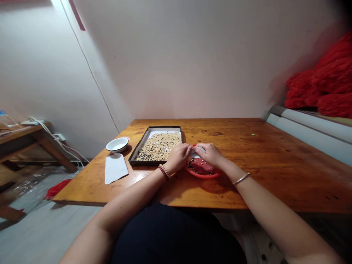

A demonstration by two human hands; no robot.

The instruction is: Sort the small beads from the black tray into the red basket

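Observation:
My left hand (178, 157) and my right hand (210, 154) meet above a shallow red plastic basket (205, 176), with dark and pale beans (192, 167) along its inside edge. The fingers of my right hand are closed on a small flat white piece (200, 151), partly hidden, of a kind I cannot make out. My left hand's fingers are bent together against the right fingertips; whatever they hold is hidden. Left of the basket lies a black-rimmed tray (145, 163), spread with many mixed beans (162, 145), mostly pale yellow with some black ones.
A white enamel bowl (117, 145) with a dark rim and a white sheet (116, 168) are at the table's left. The wooden table (233, 137) meets the wall behind. A side table (30, 135) with cables stands left; red yarn-like bundles (324, 80) are piled right.

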